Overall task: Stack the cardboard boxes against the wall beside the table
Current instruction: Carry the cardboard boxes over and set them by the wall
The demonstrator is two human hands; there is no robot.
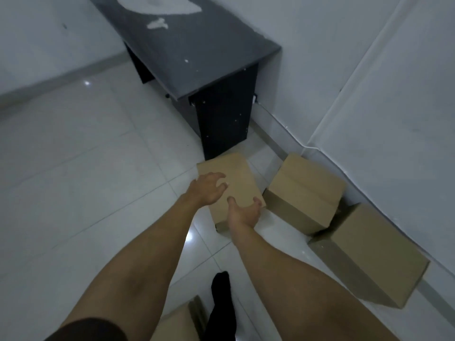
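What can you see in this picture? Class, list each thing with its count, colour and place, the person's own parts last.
Cardboard boxes: four, brown; one by the table leg, two along the right wall, one at the bottom edge.
Table: one, dark grey with white patches, against the wall.
Floor: white tiles.
Walls: white.
Foot: one, black sock, bottom centre.
Left hand: open, over the nearest box.
Right hand: open, at its near edge.
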